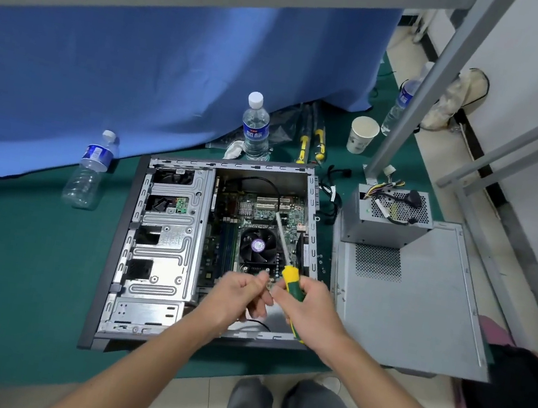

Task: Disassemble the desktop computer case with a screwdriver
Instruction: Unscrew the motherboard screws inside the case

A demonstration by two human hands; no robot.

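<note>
Hands together over the near edge of the open computer case (122, 252), screwdriver aimed at twelve o'clock.

Right hand (311, 308) grips the screwdriver (288, 275) by its yellow-green handle; left hand (241, 295) sits touching it at nine o'clock, fingers curled, pinching something too small to identify. The shaft's long axis runs from the hands toward eleven-to-twelve o'clock, tip over the motherboard (260, 209) just beyond the CPU fan (257, 245). Judged: the right hand drives the next screw.

head view, steeply down, close
</note>
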